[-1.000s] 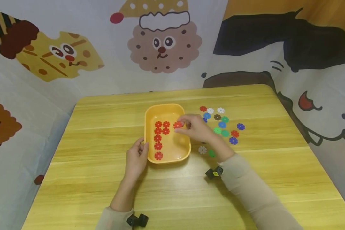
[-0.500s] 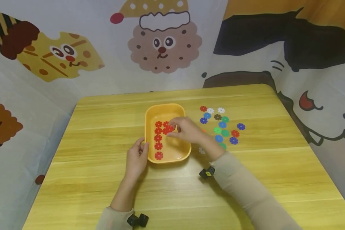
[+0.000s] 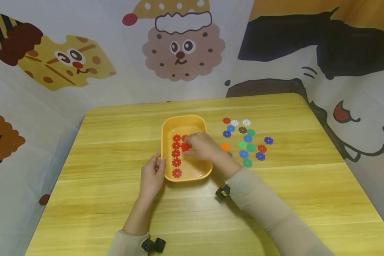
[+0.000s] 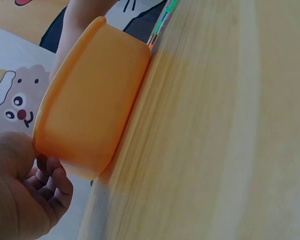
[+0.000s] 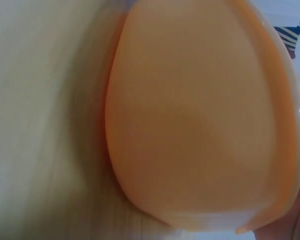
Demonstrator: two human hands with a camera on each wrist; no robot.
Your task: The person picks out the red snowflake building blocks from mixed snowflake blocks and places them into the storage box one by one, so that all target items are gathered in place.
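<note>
An orange-yellow plastic tray (image 3: 195,171) stands on the wooden table. My left hand (image 3: 151,179) grips its left rim, the thumb at the rim and the fingers against the outer wall, as the left wrist view also shows. Inside the tray lie flat red notched snowflake discs (image 3: 176,153), set in a column on the left with a short second column beside its top. My right hand (image 3: 203,146) reaches over the right rim and pinches a red snowflake disc (image 3: 186,147) low at that second column. The fingers partly cover the discs there. The right wrist view shows mostly the tray's outer wall (image 5: 190,110).
To the right of the tray lie loose snowflake discs in several colours, among them a green disc (image 3: 247,163), an orange disc (image 3: 225,147) and a dark blue disc (image 3: 268,140). A cartoon-printed cloth (image 3: 115,89) hangs behind the table (image 3: 185,220).
My right hand has carried the red disc leftward and down, from the tray's right side to the second column. Several loose discs came into view behind it. My left hand has kept its place.
</note>
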